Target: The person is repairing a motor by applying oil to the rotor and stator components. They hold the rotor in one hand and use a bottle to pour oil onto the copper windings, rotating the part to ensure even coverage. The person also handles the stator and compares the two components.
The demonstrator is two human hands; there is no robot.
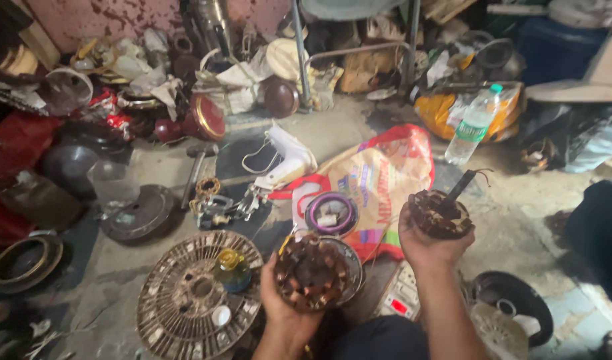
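Over on the left, a clear plastic container is sitting on the floor looking empty as far as I can tell, and a small yellow-capped bottle is resting on the round slotted metal disc. The left hand is cupping a copper-wound motor stator from below, grip wrapped around its lower edge; the windings are looking brownish and burnt. The printed fabric bag is lying flat behind, contents not showing. The right hand is holding up a second wound stator with a dark shaft and wires sticking out, grip closed under it. Further right, a clear water bottle with a green cap is standing, partly filled.
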